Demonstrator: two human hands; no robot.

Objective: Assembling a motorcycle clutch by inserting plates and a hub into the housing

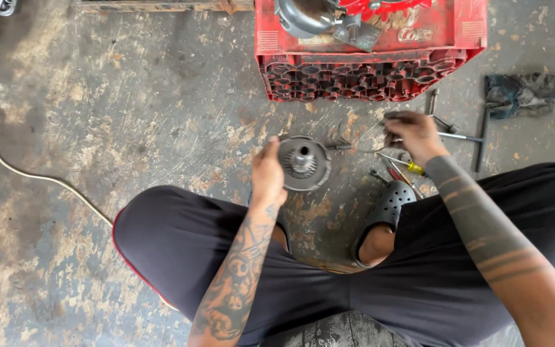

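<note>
My left hand point(268, 172) grips the rim of a round grey metal gear part point(304, 162), holding it on edge over the concrete floor so its toothed hub faces me. My right hand point(412, 133) is curled down over a scatter of hand tools on the floor, fingers closed around a thin metal tool point(367, 150) that points toward the gear part. A screwdriver with a yellow and red handle point(407, 168) lies just below that hand.
A red plastic crate point(367, 61) with metal engine parts stands ahead. A T-handle wrench point(480, 138) and a crumpled rag point(523, 93) lie at the right. A pale cable point(27, 170) crosses the floor at left. My black clog point(388, 209) rests below the tools.
</note>
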